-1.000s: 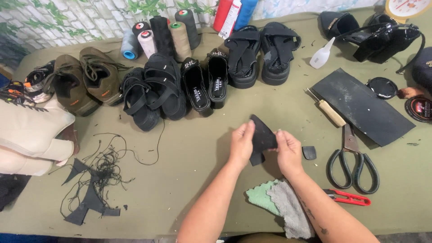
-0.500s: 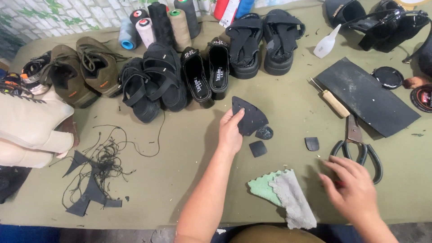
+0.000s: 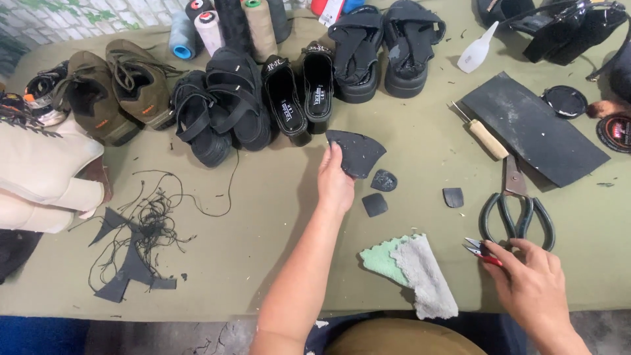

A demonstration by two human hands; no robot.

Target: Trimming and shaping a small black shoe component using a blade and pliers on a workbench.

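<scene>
**Hands parted: rubber piece left, snips right**

Far left: black offcuts and tangled thread (image 3: 141, 227) on the green table (image 3: 276, 263), beside beige boots (image 3: 46, 174). Behind, a row of footwear: olive shoes (image 3: 121, 85), black sandals (image 3: 223, 105), black mules (image 3: 302, 92), with thread spools (image 3: 223, 23) at the back.

Centre: left hand (image 3: 335, 184) now stretched forward alone, fingers closed on the near edge of the black rubber piece (image 3: 358, 151), thumb on top, piece low over the table or resting on it; cannot tell which. A second ago held between both hands nearer the body. Two small black scraps (image 3: 380, 192) just beside it, a third (image 3: 453, 196) further right. Green and grey cloth (image 3: 411, 273) near the table edge.

Right: right hand (image 3: 536, 289), since let go and pulled back, fingertips pinching the red-handled snips (image 3: 483, 252). Large black scissors (image 3: 516, 213) just beyond, then wooden-handled awl (image 3: 483, 135) and black rubber sheet (image 3: 532, 128). Judging by this: handling paused, cutting tool being fetched.
</scene>
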